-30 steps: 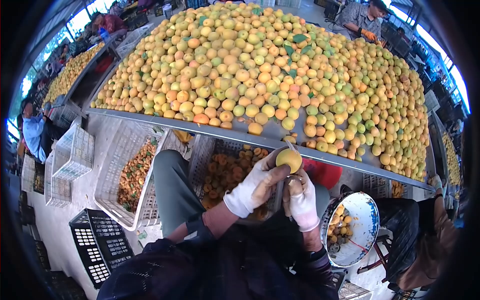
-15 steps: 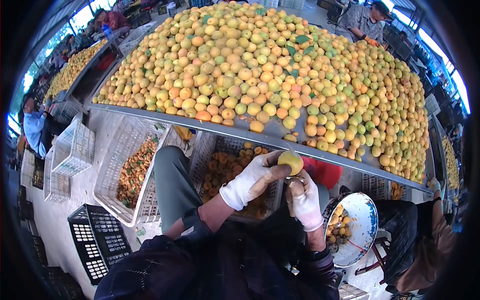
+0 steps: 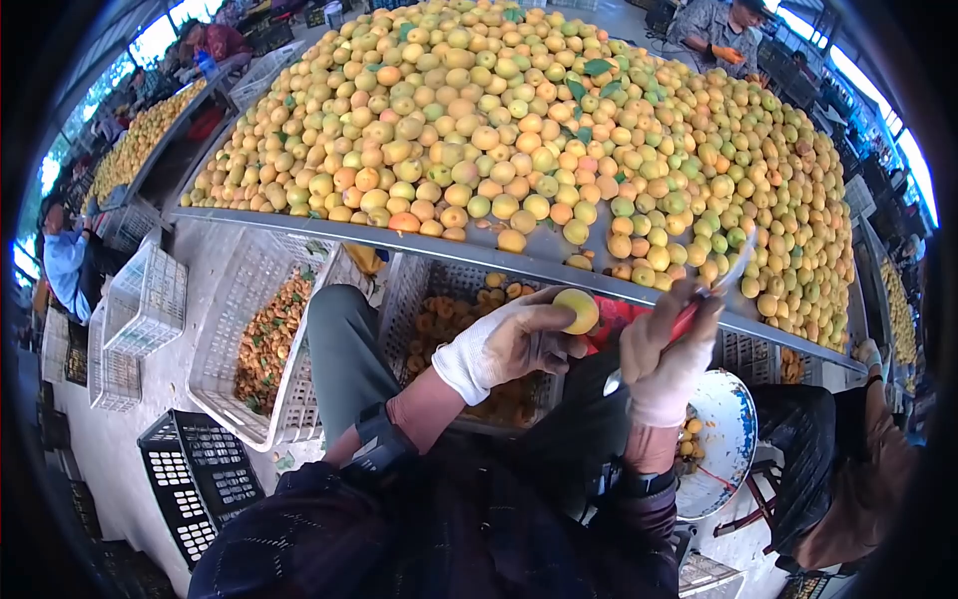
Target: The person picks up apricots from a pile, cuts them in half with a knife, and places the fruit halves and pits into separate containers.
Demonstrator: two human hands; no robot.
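Observation:
My left hand [image 3: 519,344], in a white glove with dirty fingertips, pinches a yellow-green apricot [image 3: 576,311] below the front edge of the table. To its right, my gloved right hand [image 3: 671,349] is closed around a red-handled knife [image 3: 736,262], its blade pointing up and away. A small shiny metal piece shows at the near side of the right hand. Both hands are apart. Under my left hand stands a crate [image 3: 399,299] of halved apricots.
A metal-edged table [image 3: 399,238] bears a large heap of apricots [image 3: 449,110]. Crates [image 3: 225,369] with cut fruit stand at the left, a black crate [image 3: 205,479] nearer. A white bucket [image 3: 733,439] stands at the right. Other people [image 3: 714,40] sit around.
My right hand has moved right, away from the fruit, and the knife blade now points up. My left hand stays near its place, still holding the apricot.

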